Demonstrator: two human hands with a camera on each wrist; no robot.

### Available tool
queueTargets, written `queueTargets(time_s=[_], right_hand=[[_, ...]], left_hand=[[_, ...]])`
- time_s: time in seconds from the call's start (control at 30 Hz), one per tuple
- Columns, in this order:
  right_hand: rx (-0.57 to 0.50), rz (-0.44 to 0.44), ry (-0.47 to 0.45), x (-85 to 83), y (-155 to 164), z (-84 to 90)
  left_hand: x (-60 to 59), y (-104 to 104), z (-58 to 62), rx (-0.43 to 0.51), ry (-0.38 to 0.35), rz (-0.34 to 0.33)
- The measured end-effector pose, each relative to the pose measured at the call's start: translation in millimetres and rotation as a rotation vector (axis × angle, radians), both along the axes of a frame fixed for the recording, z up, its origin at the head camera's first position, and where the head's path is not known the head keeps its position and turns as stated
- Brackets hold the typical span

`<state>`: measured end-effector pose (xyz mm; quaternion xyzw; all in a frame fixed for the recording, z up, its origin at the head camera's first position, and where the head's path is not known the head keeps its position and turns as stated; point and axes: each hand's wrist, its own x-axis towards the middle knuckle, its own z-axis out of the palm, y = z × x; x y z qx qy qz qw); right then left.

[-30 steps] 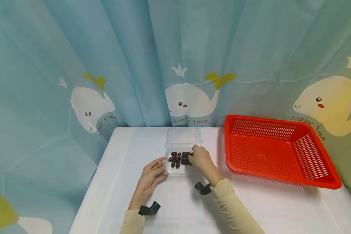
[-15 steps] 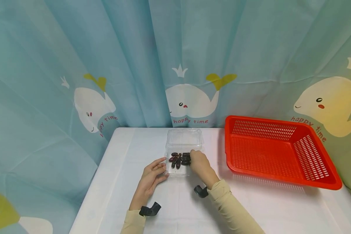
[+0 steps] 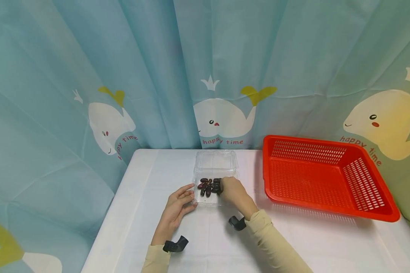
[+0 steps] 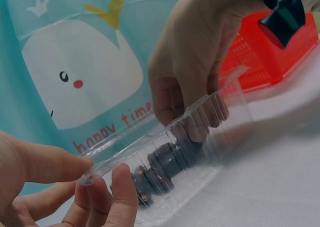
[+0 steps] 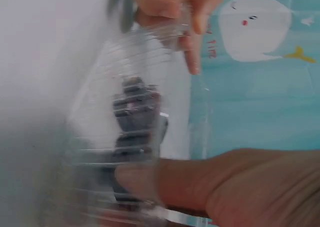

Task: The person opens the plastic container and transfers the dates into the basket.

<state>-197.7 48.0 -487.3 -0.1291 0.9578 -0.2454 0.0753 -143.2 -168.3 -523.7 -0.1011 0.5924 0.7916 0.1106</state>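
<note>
A clear plastic clamshell box (image 3: 209,201) sits on the table, its lid (image 3: 215,160) folded back away from me. Dark, glossy dates (image 3: 208,189) lie inside it in a loose cluster and a column. At the box's left side, my left hand (image 3: 177,204) holds the rim, its fingertips on both sides of the corner in the left wrist view. My right hand (image 3: 236,194) reaches down into the right part of the box. Its thumb and fingers pinch a date (image 5: 122,194) at the end of the column, mostly hidden by the hand.
A large red perforated basket (image 3: 304,182) stands to the right of the box. White cloth covers the table (image 3: 150,182). Behind it hangs a blue curtain (image 3: 157,76) printed with whales, close against the back edge.
My right hand has come lower and slightly nearer over the right-hand dates, shifting a little left since half a second ago. My left hand stays at the box's left side.
</note>
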Motion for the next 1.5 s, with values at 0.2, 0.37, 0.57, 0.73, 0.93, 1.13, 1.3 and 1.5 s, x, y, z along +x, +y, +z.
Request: queueTargets(time_s=[0.2, 0.37, 0.57, 0.73, 0.93, 1.13, 1.3, 1.5], right_hand=[[-0.16, 0.024, -0.169, -7.9, 11, 9.5], [-0.342, 0.039, -0.37, -14.7, 23, 17.5], [-0.526, 0.063, -0.54, -20.7, 38, 30.0], [-0.638, 0.051, -0.638, -28.6, 56, 42.3], [-0.711, 0.008, -0.697, -38.4, 82, 55.0], [-0.751, -0.011, -0.68, -43.9, 109, 60.2], [-0.811, -0.006, -0.671, -48.3, 132, 63.9], [-0.833, -0.063, -0.638, -54.6, 161, 66.9]], left_hand=[[-0.1, 0, -1.1, -0.002, -0.008, 0.004], [-1.4, 0, -1.2, -0.002, -0.009, 0.005], [-2.8, 0, -1.3, -0.003, -0.009, 0.012], [-3.2, 0, -1.0, 0.002, -0.012, 0.01], [-3.4, 0, -1.8, -0.001, -0.011, 0.013], [-1.7, -1, -1.8, -0.001, -0.017, 0.009], [-2.2, -1, -1.4, 0.006, -0.014, 0.009], [-2.2, -1, -1.9, 0.001, -0.016, 0.0]])
